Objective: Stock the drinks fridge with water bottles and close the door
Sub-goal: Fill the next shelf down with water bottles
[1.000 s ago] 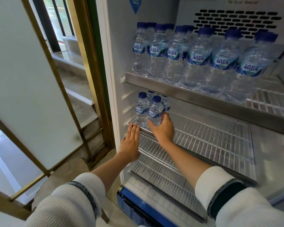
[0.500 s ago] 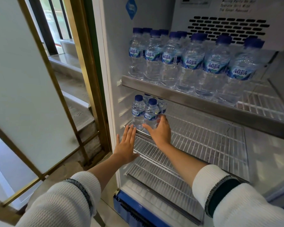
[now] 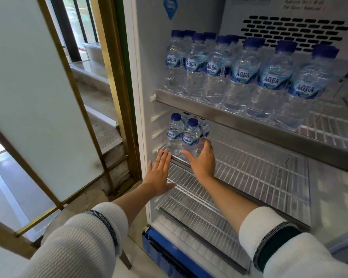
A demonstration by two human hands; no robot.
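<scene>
Head view: white open drinks fridge (image 3: 147,77) with wire shelves. Top wire shelf (image 3: 329,125) carries a row of clear plastic water bottles with blue caps and blue AQUA labels (image 3: 243,75), upright. Middle wire shelf (image 3: 259,167) holds a small cluster of clear blue-capped water bottles (image 3: 174,133) at its front left corner. Right hand (image 3: 202,159) curls fingers round the front bottle (image 3: 190,139) of that cluster. Left hand (image 3: 159,173), fingers straight and released, holds nothing; its fingertips reach the shelf edge just below the cluster. Both sleeves are white knit.
</scene>
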